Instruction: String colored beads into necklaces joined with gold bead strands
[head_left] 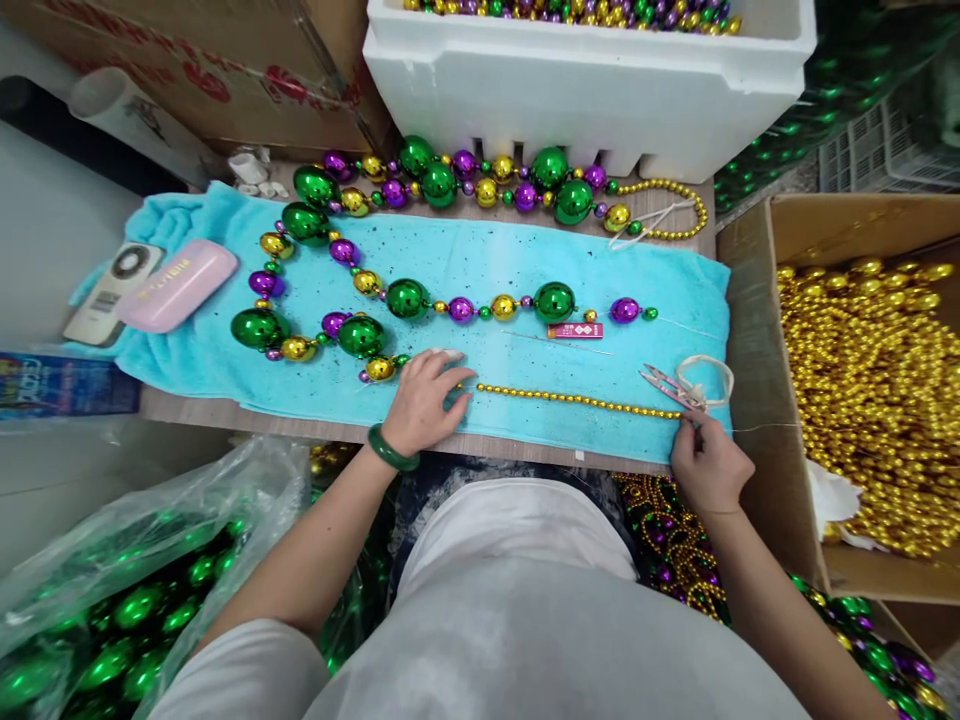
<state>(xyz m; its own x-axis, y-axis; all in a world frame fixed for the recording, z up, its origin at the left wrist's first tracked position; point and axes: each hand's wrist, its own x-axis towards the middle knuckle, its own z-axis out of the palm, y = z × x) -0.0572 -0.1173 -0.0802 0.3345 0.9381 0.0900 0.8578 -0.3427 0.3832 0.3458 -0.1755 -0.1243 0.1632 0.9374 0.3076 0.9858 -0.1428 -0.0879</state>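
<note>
My left hand (pixel 424 402), a green bangle (pixel 393 448) on its wrist, rests on the blue towel (pixel 570 250) with fingers and thumb apart. Its fingertips lie beside the end of a garland of large green, purple and gold beads (pixel 361 335). A straight strand of small gold beads (pixel 577 399) runs from near my left thumb to my right hand (pixel 709 460). The right thumb and fingers pinch the strand's far end. Just beyond that hand are small thread snips (pixel 664 385) and a loop of white cord (pixel 705 375). A long needle (pixel 562 343) lies above the strand.
A finished-looking bead garland (pixel 486 192) lies along the back, before a white foam box (pixel 585 95). At right stands a carton of gold beads (pixel 870 400). A pink case (pixel 178 286) and a small red packet (pixel 574 330) lie on the towel.
</note>
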